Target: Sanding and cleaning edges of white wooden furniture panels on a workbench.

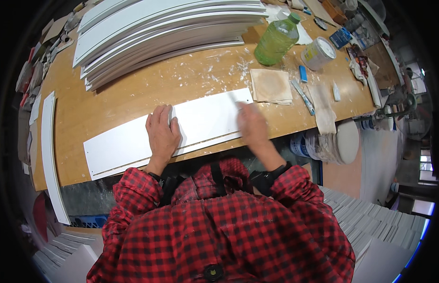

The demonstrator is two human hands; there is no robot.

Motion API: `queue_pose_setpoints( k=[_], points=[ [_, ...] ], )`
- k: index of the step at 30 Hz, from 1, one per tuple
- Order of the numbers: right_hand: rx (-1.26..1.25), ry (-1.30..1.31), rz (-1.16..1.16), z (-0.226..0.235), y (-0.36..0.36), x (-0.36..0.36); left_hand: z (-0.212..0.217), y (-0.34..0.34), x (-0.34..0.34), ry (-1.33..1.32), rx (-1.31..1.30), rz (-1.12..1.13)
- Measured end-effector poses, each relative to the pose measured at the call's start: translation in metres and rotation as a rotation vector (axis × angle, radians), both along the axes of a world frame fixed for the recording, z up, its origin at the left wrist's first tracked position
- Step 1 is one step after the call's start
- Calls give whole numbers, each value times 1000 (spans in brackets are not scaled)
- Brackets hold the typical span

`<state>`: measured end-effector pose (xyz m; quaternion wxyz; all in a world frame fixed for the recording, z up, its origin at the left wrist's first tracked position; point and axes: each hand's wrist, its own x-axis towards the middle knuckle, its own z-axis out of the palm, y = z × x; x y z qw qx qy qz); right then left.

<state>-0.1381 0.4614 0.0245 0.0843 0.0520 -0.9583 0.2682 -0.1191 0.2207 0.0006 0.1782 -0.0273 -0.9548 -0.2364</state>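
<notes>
A long white board [205,115] with a groove along its near edge and small holes at its ends lies on the wooden table in front of me. My left hand [163,134] rests flat on its middle, fingers stretched out. Over the board's right end, my right hand [252,123] is smeared by motion, its fingers curled. A thin grey tool [232,97] sticks out from these fingers, too blurred to tell its kind. Just beyond that end lies a folded, stained cloth [271,86].
Several white boards [167,35] are stacked at the back left; another board [50,155] overhangs the left edge. On the right are a green bottle [277,40], a white tub [318,53], a blue utility knife [303,97] and a cloth strip [322,111]. Buckets [347,141] stand below.
</notes>
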Motion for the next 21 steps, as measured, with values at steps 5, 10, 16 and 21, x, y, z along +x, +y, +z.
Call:
queue_pose_setpoints(
  k=[5, 10, 16, 21],
  points=[
    [-21, -21, 86, -15, -38, -16, -1, -2, 1, -43, 126, 17],
    [-89, -46, 522, -23, -117, 6, -8, -13, 1, 11, 384, 57],
    [-12, -138, -229, -7, -11, -37, -15, -122, 53, 69, 149, 163],
    [-41, -65, 76, -36, -87, -30, -12, -215, 105, -19, -27, 475]
  ],
)
